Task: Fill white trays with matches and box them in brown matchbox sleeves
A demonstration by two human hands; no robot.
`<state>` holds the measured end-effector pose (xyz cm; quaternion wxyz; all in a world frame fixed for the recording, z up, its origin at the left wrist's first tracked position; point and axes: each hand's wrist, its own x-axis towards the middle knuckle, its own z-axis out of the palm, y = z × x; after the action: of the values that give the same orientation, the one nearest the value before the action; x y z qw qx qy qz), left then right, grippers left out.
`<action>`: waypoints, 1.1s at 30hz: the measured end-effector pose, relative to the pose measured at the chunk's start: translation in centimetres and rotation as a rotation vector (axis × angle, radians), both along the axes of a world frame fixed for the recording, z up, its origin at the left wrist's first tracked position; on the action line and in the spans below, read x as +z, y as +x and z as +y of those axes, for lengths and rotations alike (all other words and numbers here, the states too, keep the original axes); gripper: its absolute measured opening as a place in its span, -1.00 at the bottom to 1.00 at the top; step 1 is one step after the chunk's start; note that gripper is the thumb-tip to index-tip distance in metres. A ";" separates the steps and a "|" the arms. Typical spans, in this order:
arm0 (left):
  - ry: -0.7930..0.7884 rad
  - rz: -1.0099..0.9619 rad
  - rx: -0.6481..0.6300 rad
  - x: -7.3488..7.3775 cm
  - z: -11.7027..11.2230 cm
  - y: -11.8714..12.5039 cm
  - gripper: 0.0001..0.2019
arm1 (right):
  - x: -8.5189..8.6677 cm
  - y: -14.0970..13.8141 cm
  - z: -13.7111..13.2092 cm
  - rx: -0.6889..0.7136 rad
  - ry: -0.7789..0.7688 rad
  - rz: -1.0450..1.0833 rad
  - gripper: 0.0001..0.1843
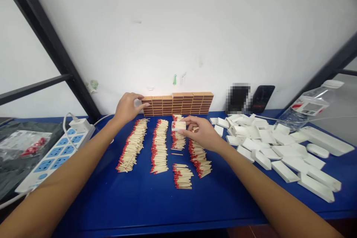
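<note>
My left hand [129,106] is at the left end of a stack of brown-sided matchboxes [178,106] against the wall. Its thumb lies on the front of the top left box, the other fingers behind, pinching it. Between thumb and fingers of my right hand [205,132] is a small white matchbox tray [178,126] holding red-tipped matches. Below and around it lie long rows of loose matches: a far left row [132,147], a middle row [160,147], and a right row [198,158] partly covered by my right hand. A shorter pile [182,176] lies nearer me.
Many empty white trays [267,141] are heaped at the right, with a plastic bottle [306,106] and a dark phone [262,98] behind. A power strip [60,152] with a white cable stands at the left, beside a plastic bag [22,145]. Black frame posts flank the blue table [134,208].
</note>
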<state>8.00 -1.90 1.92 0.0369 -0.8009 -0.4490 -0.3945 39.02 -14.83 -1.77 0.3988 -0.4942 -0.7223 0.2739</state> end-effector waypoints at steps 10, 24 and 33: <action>-0.067 -0.045 -0.006 -0.3 3.9 -0.2 -0.73 | 0.1 0.5 0.4 -0.008 -0.007 0.023 -0.38; -0.123 -0.349 0.052 -0.4 2.0 1.0 -0.74 | 0.7 0.8 0.4 -0.040 0.019 0.063 -0.42; -0.176 -0.621 -0.001 -0.4 -0.3 1.3 -0.54 | 0.7 1.0 0.7 -0.041 0.031 0.129 -0.42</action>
<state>9.28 -2.17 1.54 -0.1713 -0.6427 -0.4709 -0.5795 40.00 -14.13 -1.05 0.4578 -0.4842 -0.6887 0.2859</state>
